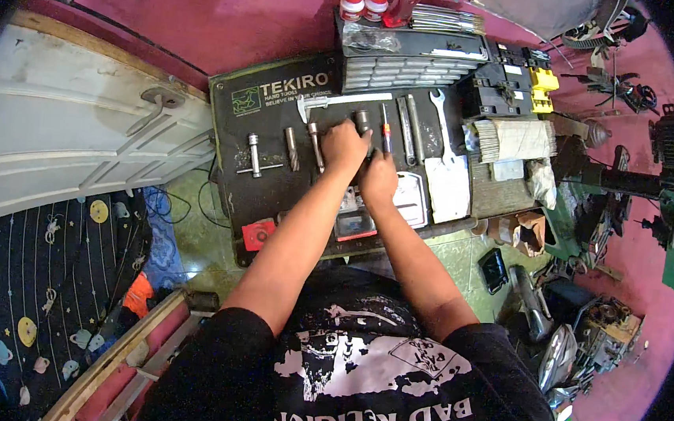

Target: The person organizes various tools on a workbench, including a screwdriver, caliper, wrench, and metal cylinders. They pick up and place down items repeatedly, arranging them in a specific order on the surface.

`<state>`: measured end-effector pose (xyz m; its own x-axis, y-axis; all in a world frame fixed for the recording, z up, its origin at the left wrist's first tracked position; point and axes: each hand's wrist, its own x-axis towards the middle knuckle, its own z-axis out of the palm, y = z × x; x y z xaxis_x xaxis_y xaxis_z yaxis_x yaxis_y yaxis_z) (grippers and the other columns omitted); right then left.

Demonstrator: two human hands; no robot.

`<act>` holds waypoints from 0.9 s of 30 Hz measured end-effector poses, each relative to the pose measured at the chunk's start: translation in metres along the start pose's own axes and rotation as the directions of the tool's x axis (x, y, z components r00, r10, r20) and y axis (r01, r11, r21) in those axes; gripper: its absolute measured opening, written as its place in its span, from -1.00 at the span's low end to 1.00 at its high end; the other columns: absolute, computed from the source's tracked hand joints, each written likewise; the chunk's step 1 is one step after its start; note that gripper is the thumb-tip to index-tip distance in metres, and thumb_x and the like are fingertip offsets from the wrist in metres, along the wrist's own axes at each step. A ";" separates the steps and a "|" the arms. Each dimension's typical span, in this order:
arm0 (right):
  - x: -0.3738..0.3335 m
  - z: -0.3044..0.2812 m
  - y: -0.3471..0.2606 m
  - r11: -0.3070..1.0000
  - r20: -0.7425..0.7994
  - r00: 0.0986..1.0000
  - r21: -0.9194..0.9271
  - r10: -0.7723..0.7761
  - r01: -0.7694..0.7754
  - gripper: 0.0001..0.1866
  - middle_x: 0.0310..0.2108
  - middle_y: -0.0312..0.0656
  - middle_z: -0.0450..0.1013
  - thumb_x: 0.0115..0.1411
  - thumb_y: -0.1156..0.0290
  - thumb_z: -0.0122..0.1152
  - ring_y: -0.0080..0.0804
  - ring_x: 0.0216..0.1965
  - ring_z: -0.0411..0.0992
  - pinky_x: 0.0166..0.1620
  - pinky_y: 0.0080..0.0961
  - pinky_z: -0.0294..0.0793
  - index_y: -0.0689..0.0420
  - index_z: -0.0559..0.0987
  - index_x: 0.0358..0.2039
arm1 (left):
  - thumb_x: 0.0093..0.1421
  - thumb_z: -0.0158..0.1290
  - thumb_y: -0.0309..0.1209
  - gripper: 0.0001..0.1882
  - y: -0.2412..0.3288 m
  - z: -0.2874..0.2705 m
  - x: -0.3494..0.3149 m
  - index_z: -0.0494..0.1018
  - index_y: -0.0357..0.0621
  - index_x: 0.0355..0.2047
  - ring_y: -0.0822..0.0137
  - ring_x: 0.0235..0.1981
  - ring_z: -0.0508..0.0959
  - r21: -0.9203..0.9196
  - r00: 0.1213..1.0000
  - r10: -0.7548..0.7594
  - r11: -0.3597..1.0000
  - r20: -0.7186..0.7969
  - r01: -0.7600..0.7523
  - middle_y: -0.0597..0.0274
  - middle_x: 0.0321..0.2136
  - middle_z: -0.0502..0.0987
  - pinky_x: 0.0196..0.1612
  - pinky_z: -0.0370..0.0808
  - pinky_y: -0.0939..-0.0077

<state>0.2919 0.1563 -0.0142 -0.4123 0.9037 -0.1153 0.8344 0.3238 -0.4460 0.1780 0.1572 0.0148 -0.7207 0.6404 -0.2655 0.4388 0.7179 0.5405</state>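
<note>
My left hand [345, 145] is over the dark mat [271, 193], its fingers curled beside a dark cylindrical metal piece [362, 121]. Close by on the right, my right hand [379, 180] is closed at the lower end of a screwdriver [386, 129] with a red and dark handle. What either hand grips is hidden by the fingers. Left of my hands lie a T-handled tool [255, 156], a drill bit [291, 148] and a slim metal tool [315, 145]. A caliper [346, 100] lies beyond them. On the right are a ring spanner [404, 129] and a large open-ended spanner [442, 128].
A drawer cabinet [411, 74] carries red-capped jars [352, 4] at the back. Black cases [495, 95] stand to its right. White sheet [446, 189], clear case [411, 196] and red packet [257, 234] lie near the front edge. A white door [83, 111] is at left.
</note>
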 end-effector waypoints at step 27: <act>-0.012 0.013 -0.016 0.977 0.095 0.987 0.181 -0.132 0.113 -0.66 -0.17 0.18 0.54 0.13 0.44 0.30 0.20 -0.16 0.57 -0.08 -0.04 0.60 0.28 0.55 -0.08 | 0.07 0.36 -0.04 -0.54 -0.027 -0.007 -0.009 0.64 -0.24 -0.30 -0.23 -0.27 0.69 0.026 0.989 -0.096 0.995 -0.115 0.100 -0.19 -0.34 0.68 -0.16 0.62 -0.06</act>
<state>0.2785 0.1367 -0.0172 -0.5517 0.8222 -0.1396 0.7024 0.3678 -0.6094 0.1696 0.1302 0.0082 -0.8166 0.5326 -0.2226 0.3785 0.7852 0.4901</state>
